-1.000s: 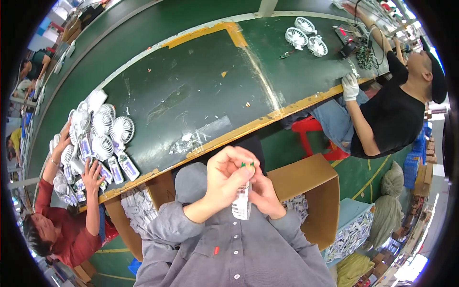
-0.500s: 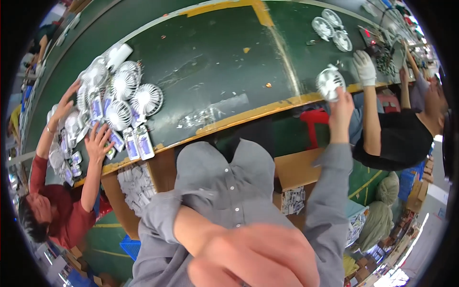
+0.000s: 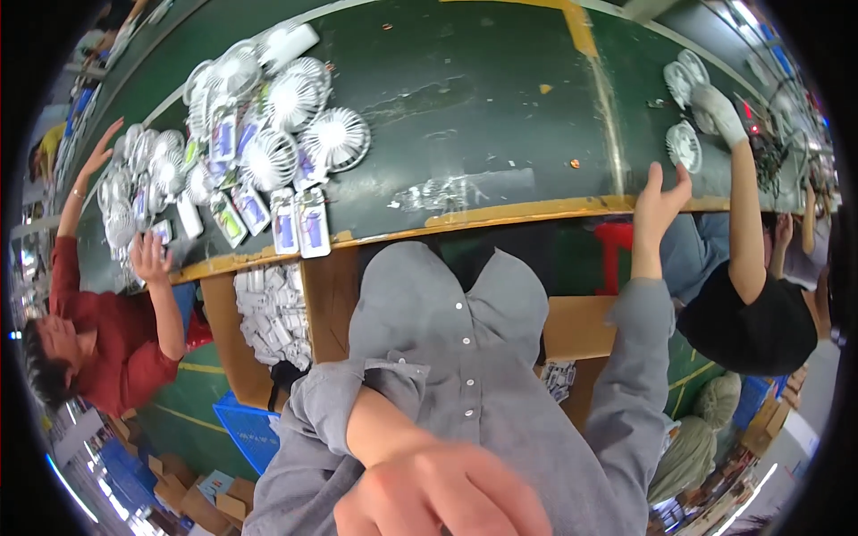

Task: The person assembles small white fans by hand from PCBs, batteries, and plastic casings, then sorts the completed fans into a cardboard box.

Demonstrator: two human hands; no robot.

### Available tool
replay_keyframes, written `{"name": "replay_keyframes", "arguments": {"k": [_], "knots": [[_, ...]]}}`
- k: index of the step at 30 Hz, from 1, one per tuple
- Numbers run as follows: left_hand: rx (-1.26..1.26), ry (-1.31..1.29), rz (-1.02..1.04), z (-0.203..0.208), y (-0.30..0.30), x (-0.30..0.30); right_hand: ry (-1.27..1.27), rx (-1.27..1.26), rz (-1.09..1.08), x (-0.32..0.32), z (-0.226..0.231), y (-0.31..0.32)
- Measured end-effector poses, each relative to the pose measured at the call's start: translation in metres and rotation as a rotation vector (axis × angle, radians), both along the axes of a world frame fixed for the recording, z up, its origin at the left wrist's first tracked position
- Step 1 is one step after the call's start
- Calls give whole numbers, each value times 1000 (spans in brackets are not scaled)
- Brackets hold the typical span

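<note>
My right hand (image 3: 660,210) is empty, with thumb and fingers spread, just over the bench's front edge. Beyond its fingertips lies a white handheld fan (image 3: 684,147), apart from the hand. A co-worker's gloved hand (image 3: 718,114) reaches over the bench right behind that fan, beside other white fans (image 3: 678,83). My left hand (image 3: 442,491) is close to the camera in front of my shirt, its back showing. Its fingertips run out of the picture, so any grip is hidden.
A heap of white fans (image 3: 335,140) covers the left of the green bench (image 3: 500,107), some with small packs bearing purple or green labels. A person in red (image 3: 134,348) reaches into it. Below stand cartons (image 3: 581,326) of small white parts and a blue crate (image 3: 246,429).
My right hand has let go of the white fan, which now lies on the bench. The co-worker's gloved hand has reached in over the fans. The whole view has shifted.
</note>
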State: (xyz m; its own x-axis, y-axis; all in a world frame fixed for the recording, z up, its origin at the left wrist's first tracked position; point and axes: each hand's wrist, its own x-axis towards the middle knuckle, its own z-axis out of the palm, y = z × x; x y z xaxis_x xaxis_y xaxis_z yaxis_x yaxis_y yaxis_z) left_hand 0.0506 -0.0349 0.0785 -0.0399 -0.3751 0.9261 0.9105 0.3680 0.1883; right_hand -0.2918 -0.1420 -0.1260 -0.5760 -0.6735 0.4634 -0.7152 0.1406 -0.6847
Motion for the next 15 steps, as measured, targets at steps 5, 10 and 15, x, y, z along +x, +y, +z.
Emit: {"name": "replay_keyframes", "arguments": {"k": [5,10,15], "knots": [[225,-819,996,-45,-21,54,-280,-29,395,93,24,66],[429,-1621,1573,-138,-61,139,-255,93,595,147,28,99],[319,-1811,1581,-166,-77,156,-179,149,749,187,42,107]]}}
